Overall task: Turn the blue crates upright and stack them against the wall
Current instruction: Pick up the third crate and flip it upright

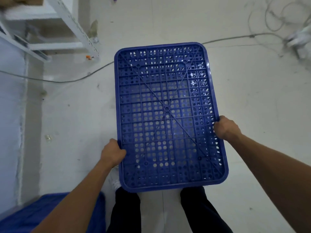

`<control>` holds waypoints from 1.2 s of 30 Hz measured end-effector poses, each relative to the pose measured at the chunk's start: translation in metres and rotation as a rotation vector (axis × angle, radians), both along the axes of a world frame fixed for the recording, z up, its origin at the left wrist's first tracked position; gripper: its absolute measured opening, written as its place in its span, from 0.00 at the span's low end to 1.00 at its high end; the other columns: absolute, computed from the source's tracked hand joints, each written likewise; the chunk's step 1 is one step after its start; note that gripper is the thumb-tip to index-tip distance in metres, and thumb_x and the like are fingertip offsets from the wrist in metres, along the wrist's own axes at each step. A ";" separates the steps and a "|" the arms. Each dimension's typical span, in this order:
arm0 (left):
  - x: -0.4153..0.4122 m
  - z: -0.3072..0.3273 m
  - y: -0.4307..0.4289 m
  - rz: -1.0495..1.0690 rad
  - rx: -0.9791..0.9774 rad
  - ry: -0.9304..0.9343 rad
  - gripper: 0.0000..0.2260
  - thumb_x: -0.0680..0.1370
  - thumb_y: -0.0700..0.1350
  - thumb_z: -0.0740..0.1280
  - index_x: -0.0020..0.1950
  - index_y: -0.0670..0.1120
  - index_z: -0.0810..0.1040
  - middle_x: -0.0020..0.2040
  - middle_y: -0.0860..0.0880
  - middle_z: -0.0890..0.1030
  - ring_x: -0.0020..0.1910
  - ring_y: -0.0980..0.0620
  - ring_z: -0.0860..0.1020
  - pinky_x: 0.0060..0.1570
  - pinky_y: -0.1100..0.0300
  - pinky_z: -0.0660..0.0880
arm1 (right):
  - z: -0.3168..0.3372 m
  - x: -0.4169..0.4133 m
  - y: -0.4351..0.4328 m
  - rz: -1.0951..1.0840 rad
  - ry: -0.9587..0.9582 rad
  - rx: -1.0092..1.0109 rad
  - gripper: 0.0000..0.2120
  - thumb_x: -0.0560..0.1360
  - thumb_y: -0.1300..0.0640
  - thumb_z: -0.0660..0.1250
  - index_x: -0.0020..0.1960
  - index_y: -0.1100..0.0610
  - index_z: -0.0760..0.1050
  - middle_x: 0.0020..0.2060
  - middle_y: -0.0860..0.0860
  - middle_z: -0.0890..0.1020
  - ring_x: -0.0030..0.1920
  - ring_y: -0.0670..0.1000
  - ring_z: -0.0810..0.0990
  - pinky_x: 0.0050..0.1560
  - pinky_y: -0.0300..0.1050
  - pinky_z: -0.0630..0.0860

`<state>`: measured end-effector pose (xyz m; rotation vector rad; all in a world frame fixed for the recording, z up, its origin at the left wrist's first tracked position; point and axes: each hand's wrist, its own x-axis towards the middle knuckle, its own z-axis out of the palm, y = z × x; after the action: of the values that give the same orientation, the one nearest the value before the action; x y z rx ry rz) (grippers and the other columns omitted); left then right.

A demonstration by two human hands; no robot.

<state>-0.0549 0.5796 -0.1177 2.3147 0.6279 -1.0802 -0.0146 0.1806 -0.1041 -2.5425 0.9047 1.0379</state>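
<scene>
A blue perforated crate fills the middle of the head view, held above the floor with its ribbed underside facing up at me. My left hand grips its left long edge near the closer end. My right hand grips the right long edge, a little farther along. A second blue crate shows partly at the bottom left, beside the wall and behind my left forearm.
A white metal shelf frame stands at the top left. A grey cable runs across the floor behind the crate, and tangled cables lie at the top right. My legs stand below the held crate.
</scene>
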 end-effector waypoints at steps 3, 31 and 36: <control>0.007 -0.006 -0.019 0.036 -0.017 -0.016 0.05 0.73 0.37 0.66 0.42 0.43 0.70 0.37 0.45 0.77 0.34 0.49 0.75 0.33 0.59 0.72 | -0.005 -0.009 -0.024 -0.015 -0.046 0.016 0.18 0.80 0.54 0.55 0.67 0.58 0.69 0.61 0.59 0.78 0.58 0.62 0.77 0.55 0.51 0.72; 0.049 0.024 -0.097 -0.156 -0.023 0.034 0.41 0.77 0.58 0.67 0.81 0.50 0.46 0.81 0.46 0.49 0.75 0.40 0.64 0.71 0.48 0.66 | 0.018 -0.031 -0.064 -0.064 -0.299 0.099 0.19 0.82 0.46 0.56 0.68 0.54 0.69 0.50 0.57 0.84 0.50 0.61 0.81 0.45 0.49 0.72; 0.055 0.048 -0.107 -0.224 -0.077 -0.013 0.35 0.79 0.56 0.65 0.81 0.51 0.52 0.81 0.47 0.51 0.79 0.45 0.57 0.74 0.49 0.62 | 0.042 -0.029 -0.038 -0.020 -0.364 0.103 0.19 0.81 0.46 0.58 0.68 0.55 0.69 0.51 0.56 0.84 0.50 0.62 0.81 0.46 0.50 0.73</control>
<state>0.0005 0.4727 -0.0696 2.3635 0.3212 -1.1663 -0.0434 0.1425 -0.0624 -2.5128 0.7517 0.5696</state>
